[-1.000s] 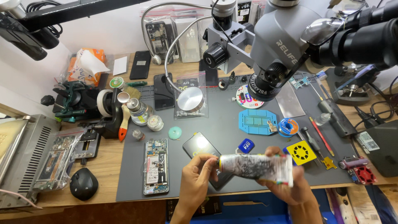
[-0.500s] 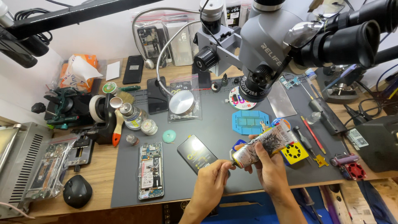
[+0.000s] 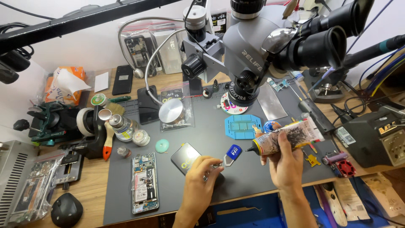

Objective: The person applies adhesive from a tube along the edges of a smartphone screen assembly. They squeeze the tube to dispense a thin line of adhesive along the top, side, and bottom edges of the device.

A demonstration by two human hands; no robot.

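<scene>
While the right hand (image 3: 287,162) stays clamped around the glue tube (image 3: 287,137), nozzle now aimed left over the grey mat (image 3: 126,207), our left hand (image 3: 200,179) has let go of it and sits on the mat, fingers closed on something small we can't make out, just beside the black phone panel (image 3: 185,157) and blue opening pick (image 3: 233,152). Half a second ago both hands met at the tube; we read it as uncapped, ready to dispense.

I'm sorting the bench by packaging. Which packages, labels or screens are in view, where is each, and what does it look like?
Glue tube: in the right hand, lying level, printed wrap.
Clear bag: mat's upper middle, holding a silver disc.
Orange tissue pack: back left, white sheet sticking out.
Dark phone: by the left hand, screen unlit.
</scene>
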